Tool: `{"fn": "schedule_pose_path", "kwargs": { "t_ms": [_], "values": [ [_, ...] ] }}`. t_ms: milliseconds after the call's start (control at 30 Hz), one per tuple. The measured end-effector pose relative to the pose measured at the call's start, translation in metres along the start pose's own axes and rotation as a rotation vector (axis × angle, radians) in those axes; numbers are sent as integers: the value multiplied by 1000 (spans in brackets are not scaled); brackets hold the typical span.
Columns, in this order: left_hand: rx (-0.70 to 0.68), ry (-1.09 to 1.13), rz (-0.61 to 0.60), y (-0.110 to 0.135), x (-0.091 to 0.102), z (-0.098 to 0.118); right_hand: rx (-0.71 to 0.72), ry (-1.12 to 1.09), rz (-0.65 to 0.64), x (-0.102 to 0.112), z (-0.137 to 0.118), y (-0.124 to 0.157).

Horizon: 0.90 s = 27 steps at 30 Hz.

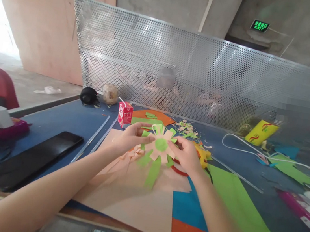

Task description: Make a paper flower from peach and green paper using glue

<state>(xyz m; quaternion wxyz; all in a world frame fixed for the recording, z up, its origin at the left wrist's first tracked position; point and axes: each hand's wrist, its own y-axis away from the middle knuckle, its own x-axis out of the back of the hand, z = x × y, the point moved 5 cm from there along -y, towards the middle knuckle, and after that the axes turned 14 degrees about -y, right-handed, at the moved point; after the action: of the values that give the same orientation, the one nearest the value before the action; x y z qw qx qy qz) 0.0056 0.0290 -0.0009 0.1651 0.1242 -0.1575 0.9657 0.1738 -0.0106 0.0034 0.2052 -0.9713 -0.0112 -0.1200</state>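
Note:
A paper flower [161, 145] with a green round centre and pale peach and green petals is held up between my two hands. My left hand [134, 138] pinches its left petals, and my right hand [186, 154] grips its right edge with the thumb on the front. A green paper strip [152, 174] hangs below the flower like a stem. Beneath lies a large peach paper sheet [133, 204], with small peach cut pieces near my left wrist. Part of a yellow tool [204, 156] shows behind my right hand.
A red drink carton [124, 114], paper scraps [185, 128] and a perforated metal screen [153, 59] stand or lie beyond. A black phone [33, 158] and a power strip [17, 132] are at left. Green paper [243, 211], a cable and a yellow roll [261, 133] are at right.

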Motion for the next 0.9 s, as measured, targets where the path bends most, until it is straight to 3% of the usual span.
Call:
{"fn": "schedule_pose_path", "kwargs": {
  "t_ms": [200, 467, 600, 733, 900],
  "values": [
    [29, 23, 26, 0, 1, 0, 12, 33, -11, -3, 0, 1],
    [-86, -49, 108, 2, 5, 13, 38, 33, 48, 2, -1, -1],
    [-108, -12, 91, 5, 4, 19, 40, -1, 59, 2, 1, -1],
    [-65, 11, 58, 3, 3, 15, 3, -117, 22, 0, 2, -1],
    [87, 113, 101, -5, 10, -4, -77, -235, 75, 6, 3, -1]
  ]
}}
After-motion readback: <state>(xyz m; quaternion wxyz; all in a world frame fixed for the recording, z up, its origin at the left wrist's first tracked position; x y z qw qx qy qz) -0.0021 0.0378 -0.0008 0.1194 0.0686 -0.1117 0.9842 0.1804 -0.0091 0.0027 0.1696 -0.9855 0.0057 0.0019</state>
